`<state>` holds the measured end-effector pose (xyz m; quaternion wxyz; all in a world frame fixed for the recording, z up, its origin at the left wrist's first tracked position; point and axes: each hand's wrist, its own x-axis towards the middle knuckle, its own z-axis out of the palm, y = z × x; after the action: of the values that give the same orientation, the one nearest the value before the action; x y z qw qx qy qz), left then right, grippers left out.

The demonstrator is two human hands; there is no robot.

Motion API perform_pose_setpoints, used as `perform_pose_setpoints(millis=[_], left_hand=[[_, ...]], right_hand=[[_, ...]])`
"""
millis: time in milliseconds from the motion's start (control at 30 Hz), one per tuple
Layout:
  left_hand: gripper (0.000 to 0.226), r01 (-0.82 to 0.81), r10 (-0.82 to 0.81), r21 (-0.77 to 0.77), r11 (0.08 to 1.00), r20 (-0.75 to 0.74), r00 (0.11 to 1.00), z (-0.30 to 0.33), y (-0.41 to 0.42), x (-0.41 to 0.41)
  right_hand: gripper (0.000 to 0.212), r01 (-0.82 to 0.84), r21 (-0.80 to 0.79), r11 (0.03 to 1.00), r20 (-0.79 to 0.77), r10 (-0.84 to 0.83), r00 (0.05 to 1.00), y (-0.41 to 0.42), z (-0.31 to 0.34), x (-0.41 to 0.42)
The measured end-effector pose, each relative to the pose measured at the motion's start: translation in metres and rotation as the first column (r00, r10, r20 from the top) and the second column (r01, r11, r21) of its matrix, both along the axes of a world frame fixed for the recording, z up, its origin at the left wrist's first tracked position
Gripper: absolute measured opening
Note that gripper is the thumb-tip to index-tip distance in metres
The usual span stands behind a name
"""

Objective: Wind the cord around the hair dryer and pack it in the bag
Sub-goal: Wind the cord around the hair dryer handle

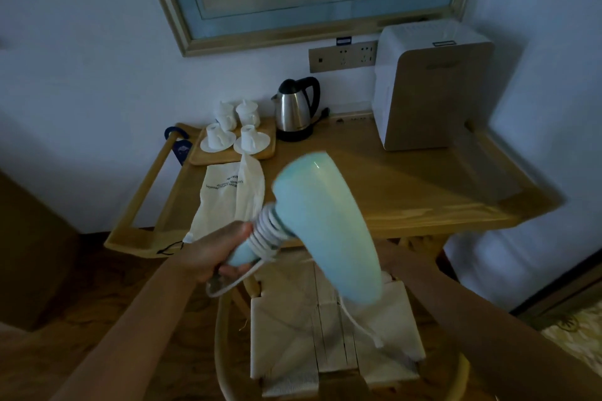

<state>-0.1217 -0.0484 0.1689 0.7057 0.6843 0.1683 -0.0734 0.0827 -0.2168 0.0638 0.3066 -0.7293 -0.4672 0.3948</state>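
Note:
I hold a pale blue hair dryer point(325, 221) in the air in front of the wooden table point(407, 192). My left hand point(211, 254) grips the lower end of its handle. Several turns of white cord point(265, 231) wrap the handle just above my fingers. A loop of cord sticks out under that hand, and a loose length point(358, 319) hangs below the dryer body. My right forearm point(439, 286) reaches in from the lower right, with the hand hidden behind the dryer. A cream cloth bag point(228, 198) with printed text lies flat on the table's left side.
A wooden tray with white cups point(234, 137) and a steel kettle point(296, 111) stand at the back of the table. At the back right is a white box-shaped appliance point(430, 85). A chair with a woven seat point(325, 342) is below the dryer. Wall sockets point(342, 55) sit above the kettle.

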Motion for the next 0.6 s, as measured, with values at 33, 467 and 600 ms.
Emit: perform_pose_setpoints(millis=[33, 467, 600], left_hand=[[0.065, 0.145, -0.146, 0.108, 0.984, -0.003, 0.989, 0.006, -0.002, 0.002], [0.065, 0.316, -0.003, 0.771, 0.552, -0.377, 0.926, -0.068, -0.013, 0.034], [0.06, 0.081, 0.25, 0.769, 0.634, -0.303, 0.92, -0.076, 0.001, 0.035]], right_hand=[[0.032, 0.027, -0.019, 0.999, 0.025, -0.026, 0.999, 0.005, 0.001, 0.006], [0.018, -0.092, -0.012, 0.996, 0.228, 0.092, 0.969, 0.035, 0.096, -0.018], [0.017, -0.017, 0.02, 1.0, 0.271, 0.011, 0.962, 0.034, 0.095, -0.039]])
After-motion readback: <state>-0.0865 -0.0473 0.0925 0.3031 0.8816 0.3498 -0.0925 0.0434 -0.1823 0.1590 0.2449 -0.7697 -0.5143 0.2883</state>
